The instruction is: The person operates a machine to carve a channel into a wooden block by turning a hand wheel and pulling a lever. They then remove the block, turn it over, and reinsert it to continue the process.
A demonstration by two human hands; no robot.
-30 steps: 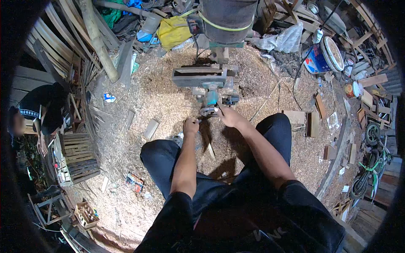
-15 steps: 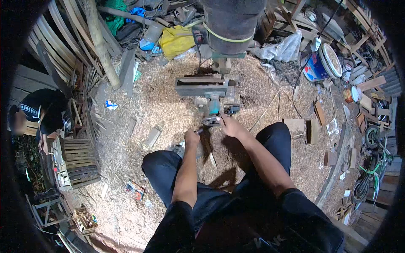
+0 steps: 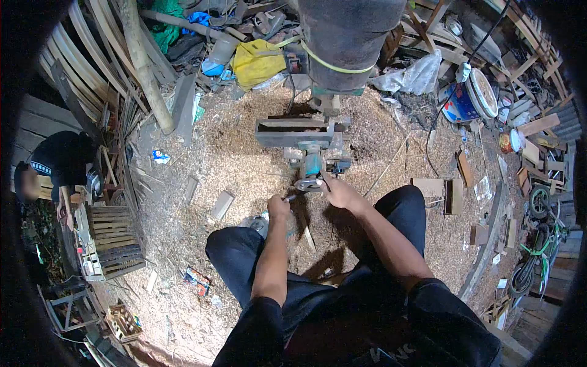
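A machine with a teal-painted part (image 3: 312, 162) stands before me, and a metal handwheel (image 3: 306, 184) sits on its near side. My left hand (image 3: 279, 207) is closed around a short handle (image 3: 291, 197) that sticks out by the wheel. My right hand (image 3: 342, 194) is closed at the wheel's right side, around what looks like a dark lever (image 3: 325, 175); its fingers partly hide it. Beyond the wheel, a long trough-like grey vise (image 3: 287, 139) lies crosswise under a large dark cylindrical housing (image 3: 345, 43).
Wood shavings (image 3: 226, 159) cover the ground. A loose wood block (image 3: 222, 205) lies left of my knee. Another person (image 3: 61, 159) is at the far left by a slatted crate (image 3: 113, 235). A paint bucket (image 3: 468, 98), wood pieces (image 3: 452, 196) and a small bike (image 3: 538, 244) are on the right.
My view has shifted slightly, so the machine sits a little lower and further right. Both hands keep their grips, and my left hand is slightly lower.
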